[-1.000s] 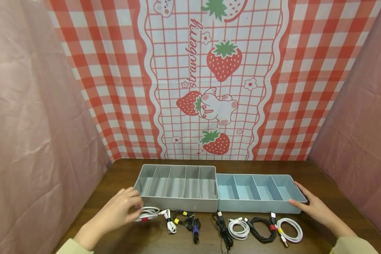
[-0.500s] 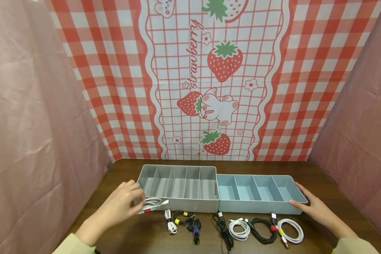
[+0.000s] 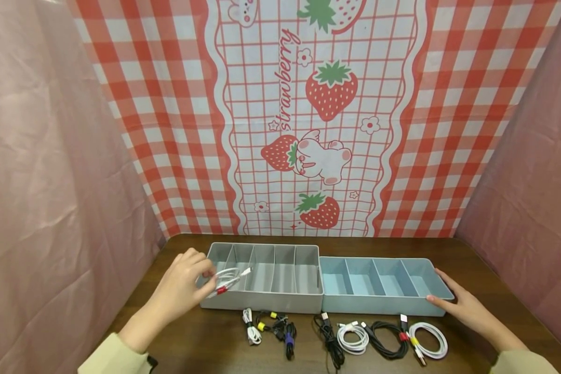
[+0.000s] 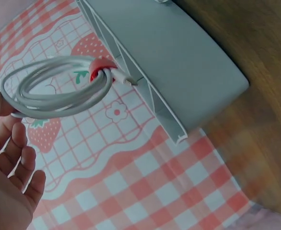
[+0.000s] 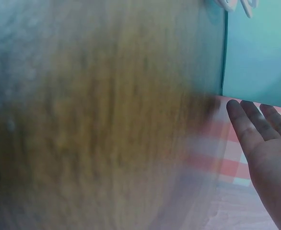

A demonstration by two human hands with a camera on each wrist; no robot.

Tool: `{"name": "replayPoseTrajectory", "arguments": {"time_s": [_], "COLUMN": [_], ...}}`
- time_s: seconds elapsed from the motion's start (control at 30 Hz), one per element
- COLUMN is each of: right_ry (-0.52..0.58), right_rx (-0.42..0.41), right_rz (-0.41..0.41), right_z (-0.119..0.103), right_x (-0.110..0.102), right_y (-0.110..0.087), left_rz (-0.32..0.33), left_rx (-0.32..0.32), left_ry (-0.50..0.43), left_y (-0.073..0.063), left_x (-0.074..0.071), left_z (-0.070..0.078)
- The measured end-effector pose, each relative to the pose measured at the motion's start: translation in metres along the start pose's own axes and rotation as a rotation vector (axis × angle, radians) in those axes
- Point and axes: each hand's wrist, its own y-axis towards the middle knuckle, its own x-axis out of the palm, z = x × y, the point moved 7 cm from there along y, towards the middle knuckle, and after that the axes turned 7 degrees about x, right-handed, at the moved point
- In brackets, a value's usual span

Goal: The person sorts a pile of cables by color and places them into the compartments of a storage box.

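Observation:
My left hand [image 3: 185, 281] pinches one end of a coiled white cable [image 4: 59, 88], held by a red tie [image 4: 101, 68], with its plug pointing away from the fingers. In the head view the coil overlaps the front left part of the grey divided box [image 3: 262, 302], raised off the table. My right hand [image 3: 467, 306] rests at the right end of the light blue divided box [image 3: 383, 305], thumb at the front corner and fingers along the end wall. The right wrist view shows those fingers [image 5: 246, 127] straight beside the blue wall.
In front of the boxes lie a small white cable [image 3: 251, 327], black cables with yellow ties [image 3: 273, 323], one with a purple tie [image 3: 289, 339], a black bundle [image 3: 330, 343], a white coil [image 3: 352, 338], a black coil [image 3: 388, 340] and another white coil [image 3: 428, 340].
My left hand has lifted the white cable from beside the small white cable, up and forward, to the grey box's front rim. The right hand stays in place.

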Motion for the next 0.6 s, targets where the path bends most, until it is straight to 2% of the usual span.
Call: {"name": "replayPoseTrajectory", "arguments": {"time_s": [0.17,0.6], "right_ry": [-0.012,0.002], "right_rx": [0.002,0.001], "right_rz": [0.003,0.002], "right_z": [0.0,0.001], "right_x": [0.0,0.001], "right_y": [0.0,0.001], "left_rz": [0.04,0.057], "left_rx": [-0.033,-0.142], "left_ry": [0.013,0.043], "left_y": [0.006,0.022], "left_x": [0.001,0.014], "left_z": [-0.003,-0.014]}}
